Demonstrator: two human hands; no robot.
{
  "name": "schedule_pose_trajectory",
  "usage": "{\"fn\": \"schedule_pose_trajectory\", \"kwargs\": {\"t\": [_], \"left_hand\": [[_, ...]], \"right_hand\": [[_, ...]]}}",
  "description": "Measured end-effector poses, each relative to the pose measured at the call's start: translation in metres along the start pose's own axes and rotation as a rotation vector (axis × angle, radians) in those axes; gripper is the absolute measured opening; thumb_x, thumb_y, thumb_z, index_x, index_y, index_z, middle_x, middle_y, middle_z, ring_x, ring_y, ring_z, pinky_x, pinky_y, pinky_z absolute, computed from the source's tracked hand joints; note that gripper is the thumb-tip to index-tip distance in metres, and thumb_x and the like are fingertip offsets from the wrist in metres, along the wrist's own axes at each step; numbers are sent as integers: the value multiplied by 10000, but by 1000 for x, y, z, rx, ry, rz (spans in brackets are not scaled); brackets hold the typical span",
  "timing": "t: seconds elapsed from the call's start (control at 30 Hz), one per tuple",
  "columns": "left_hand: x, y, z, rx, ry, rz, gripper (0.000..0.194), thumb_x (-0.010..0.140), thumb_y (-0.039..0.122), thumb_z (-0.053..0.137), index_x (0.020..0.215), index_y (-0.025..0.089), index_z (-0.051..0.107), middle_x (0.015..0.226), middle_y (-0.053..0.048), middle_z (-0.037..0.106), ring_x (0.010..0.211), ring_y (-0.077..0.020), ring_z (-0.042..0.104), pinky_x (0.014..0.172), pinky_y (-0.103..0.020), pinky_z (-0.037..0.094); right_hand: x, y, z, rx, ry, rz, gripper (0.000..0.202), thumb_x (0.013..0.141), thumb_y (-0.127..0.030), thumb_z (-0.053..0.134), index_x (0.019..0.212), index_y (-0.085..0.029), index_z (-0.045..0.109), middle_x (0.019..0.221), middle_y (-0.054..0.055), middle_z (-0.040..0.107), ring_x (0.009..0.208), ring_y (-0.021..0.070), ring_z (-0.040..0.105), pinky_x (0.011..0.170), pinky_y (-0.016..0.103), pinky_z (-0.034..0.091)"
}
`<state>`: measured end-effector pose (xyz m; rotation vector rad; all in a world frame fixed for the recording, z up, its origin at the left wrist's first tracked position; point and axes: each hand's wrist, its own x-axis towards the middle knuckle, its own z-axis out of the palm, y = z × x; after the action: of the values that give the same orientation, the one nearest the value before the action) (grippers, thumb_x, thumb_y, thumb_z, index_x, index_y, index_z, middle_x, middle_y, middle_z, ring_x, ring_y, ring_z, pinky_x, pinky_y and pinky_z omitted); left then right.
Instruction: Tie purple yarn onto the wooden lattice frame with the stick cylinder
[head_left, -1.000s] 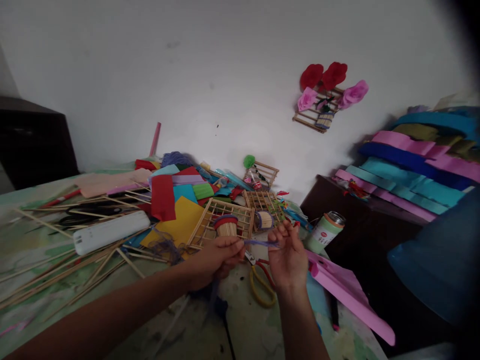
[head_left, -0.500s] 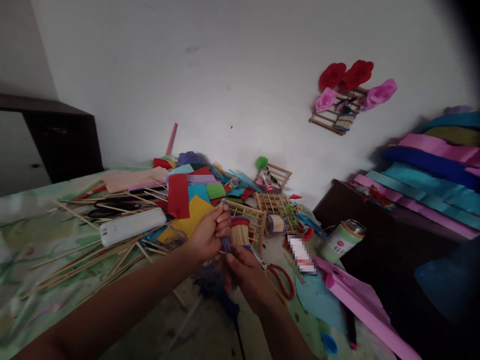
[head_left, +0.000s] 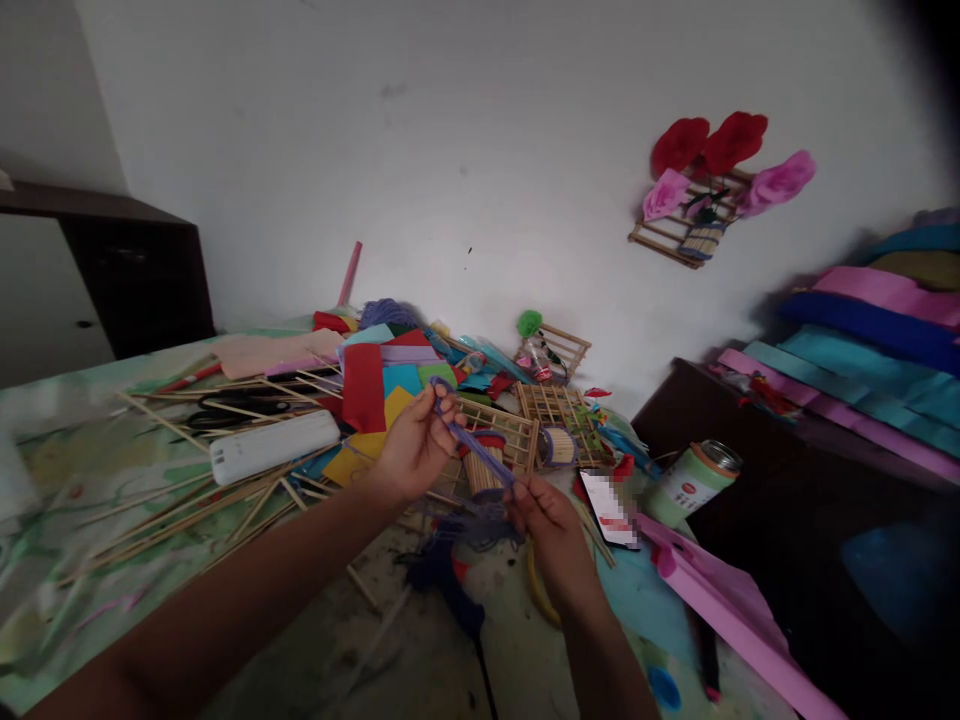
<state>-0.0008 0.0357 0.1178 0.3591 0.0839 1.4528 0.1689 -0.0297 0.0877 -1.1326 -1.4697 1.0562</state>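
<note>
Grips purple yarn [head_left: 482,453] in left hand [head_left: 415,447] and right hand [head_left: 551,522], stretched between them, sloping down rightward.

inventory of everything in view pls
yarn: several bunches, purple, centre and back
glue gun: one, blue, front centre
stick cups: three, tan, table and wall
lattices: four, tan, table and wall
flowers: several, red and pink, wall
sticks: many, tan, table left
long case: one, white, beside sticks
paper: many pieces, mixed, back and right
phone: one, black edge, right
jar: one, green, right
cabinet: one, dark, far left
left hand: one, bare, on yarn
right hand: one, bare, on yarn
</note>
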Motion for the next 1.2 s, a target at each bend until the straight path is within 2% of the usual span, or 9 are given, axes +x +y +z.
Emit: {"fn": "schedule_pose_trajectory", "kwargs": {"t": [0.1,0.37,0.5,0.6,0.67,0.77,0.9,1.0,1.2], "left_hand": [[4,4,0,-10,41,32,373,972,209,270,718,126,530,649,-10,492,579,-92,522,634,-228,520],[22,28,-8,194,203,56,253,908,83,395,717,109,559,687,-35,560,626,-106,563,659,-231,503],[34,45,-15,352,281,388,203,763,-51,507,718,139,563,703,25,557,663,-60,550,686,-145,438],[25,47,-9,566,108,466,216,726,-32,592,791,173,617,813,32,604,807,-66,561,772,-127,407],[7,38,-1,882,-130,262,130,737,56,645,822,153,665,876,-21,634,873,-119,568,770,-162,416],[-21,14,6,1114,-404,-88,245,708,102,687,945,165,685,943,-63,653,882,-177,592,743,-210,434],[-37,-7,3,1378,-675,-95,246,734,168,670,976,211,684,893,-58,665,799,-194,585,693,-234,419],[-34,-7,-1,1545,-748,-37,103,786,211,618,859,201,692,780,-43,646,712,-179,559,639,-224,389],[-25,-2,-1,1579,-725,-63,132,824,208,559,777,183,681,702,-20,598,639,-149,523,584,-204,360]], "right_hand": [[-1,-6,-11,78,64,24,361,763,-532,600,692,-180,554,603,-31,462,555,100,364,535,234,279],[-2,-15,-37,174,177,47,370,700,-533,670,652,-192,533,545,-49,403,521,99,335,524,230,284],[-5,-16,-35,70,75,24,359,727,-529,640,664,-187,553,596,-33,447,549,106,359,550,240,307],[-9,-15,-26,-147,-62,-22,336,805,-482,568,648,-185,559,634,-13,466,603,125,388,561,248,302],[-10,-14,-18,-257,-135,-51,303,849,-424,524,661,-189,563,662,-3,486,641,138,415,579,254,309],[-12,-13,-9,-352,-223,-80,244,891,-326,463,714,-201,576,695,3,527,664,148,456,599,260,321],[-13,-11,-4,-404,-209,-105,192,883,-252,459,759,-213,600,738,9,579,695,162,502,616,264,340],[-12,-12,-4,-359,-197,-114,161,869,-245,481,834,-213,634,863,28,633,804,188,546,697,284,379],[-7,-12,-8,-123,-59,-93,172,792,-268,580,950,-205,606,924,33,635,867,189,567,765,302,418]]}}
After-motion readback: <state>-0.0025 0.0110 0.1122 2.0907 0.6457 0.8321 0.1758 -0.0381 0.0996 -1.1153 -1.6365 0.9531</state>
